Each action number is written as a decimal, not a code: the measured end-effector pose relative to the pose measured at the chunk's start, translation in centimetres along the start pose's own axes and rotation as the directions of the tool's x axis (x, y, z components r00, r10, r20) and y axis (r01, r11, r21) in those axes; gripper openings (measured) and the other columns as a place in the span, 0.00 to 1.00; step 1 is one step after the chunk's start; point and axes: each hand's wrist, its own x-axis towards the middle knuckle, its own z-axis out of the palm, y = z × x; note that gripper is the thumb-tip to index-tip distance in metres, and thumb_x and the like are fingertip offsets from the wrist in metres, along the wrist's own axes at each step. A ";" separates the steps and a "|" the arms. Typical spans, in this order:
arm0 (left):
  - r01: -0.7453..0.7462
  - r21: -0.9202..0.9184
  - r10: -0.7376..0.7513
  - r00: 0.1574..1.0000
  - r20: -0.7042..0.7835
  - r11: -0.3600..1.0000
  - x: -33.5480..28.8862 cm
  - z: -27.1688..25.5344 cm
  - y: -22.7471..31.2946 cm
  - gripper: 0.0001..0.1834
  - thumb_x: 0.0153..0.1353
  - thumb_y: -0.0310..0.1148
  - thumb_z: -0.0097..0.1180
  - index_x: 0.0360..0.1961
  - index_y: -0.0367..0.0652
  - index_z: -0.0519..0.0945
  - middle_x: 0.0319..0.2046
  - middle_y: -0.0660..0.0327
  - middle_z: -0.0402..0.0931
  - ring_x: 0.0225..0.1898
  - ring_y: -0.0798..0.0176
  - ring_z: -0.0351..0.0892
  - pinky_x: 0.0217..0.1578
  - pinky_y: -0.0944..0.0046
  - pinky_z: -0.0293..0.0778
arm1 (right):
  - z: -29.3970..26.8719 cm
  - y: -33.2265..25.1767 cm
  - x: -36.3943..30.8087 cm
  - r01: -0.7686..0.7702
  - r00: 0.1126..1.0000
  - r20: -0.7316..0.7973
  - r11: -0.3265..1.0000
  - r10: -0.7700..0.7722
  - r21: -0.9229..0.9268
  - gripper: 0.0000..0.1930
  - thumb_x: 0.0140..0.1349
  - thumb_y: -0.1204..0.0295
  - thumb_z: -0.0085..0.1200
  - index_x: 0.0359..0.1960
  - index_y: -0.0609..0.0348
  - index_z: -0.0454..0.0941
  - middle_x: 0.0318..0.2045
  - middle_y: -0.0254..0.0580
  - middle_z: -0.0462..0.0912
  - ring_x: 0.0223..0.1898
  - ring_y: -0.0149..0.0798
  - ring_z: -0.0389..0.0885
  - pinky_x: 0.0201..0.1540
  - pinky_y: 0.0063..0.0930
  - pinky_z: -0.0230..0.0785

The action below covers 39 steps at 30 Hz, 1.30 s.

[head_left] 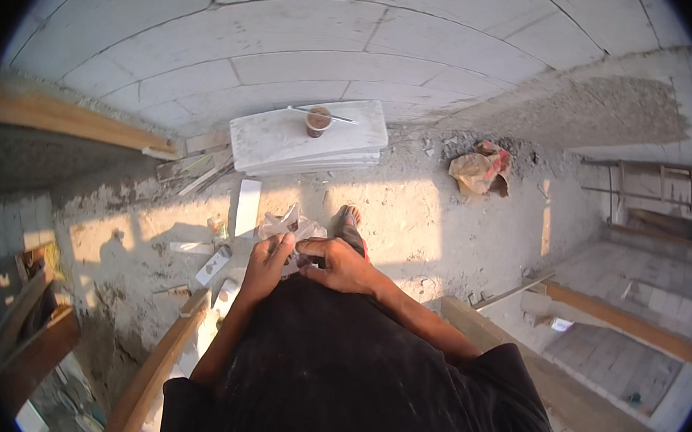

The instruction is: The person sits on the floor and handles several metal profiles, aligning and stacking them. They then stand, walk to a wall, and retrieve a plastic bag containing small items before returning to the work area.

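Note:
Close in front of my dark shirt, my left hand (pixel 268 262) and my right hand (pixel 341 267) come together with bent fingers. A crumpled clear plastic bag (pixel 304 227) shows just beyond the fingers and partly between the hands. Both hands seem to pinch it, though the fingertips and whatever is in the bag are partly hidden. One foot (pixel 352 216) shows on the floor beyond my right hand.
Ahead, stacked pale slabs (pixel 262 139) carry a cup (pixel 318 123) of brown stuff with a thin rod across it. A torn paper sack (pixel 477 171) lies right of them. Nearer are a white block (pixel 248 209) and wooden beams (pixel 158 364). A block wall (pixel 312 36) stands behind.

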 end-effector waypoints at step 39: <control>-0.463 0.524 -0.693 -0.568 0.443 0.715 9.0 58.0 14.2 0.25 0.71 0.43 0.64 0.60 0.35 0.83 0.20 0.71 0.73 0.18 0.77 0.66 0.22 0.71 0.65 | 10.2 28.8 -15.7 0.177 -0.352 0.385 -0.344 0.853 0.922 0.26 0.58 0.56 0.58 0.57 0.52 0.86 0.61 0.54 0.83 0.64 0.56 0.81 0.63 0.48 0.75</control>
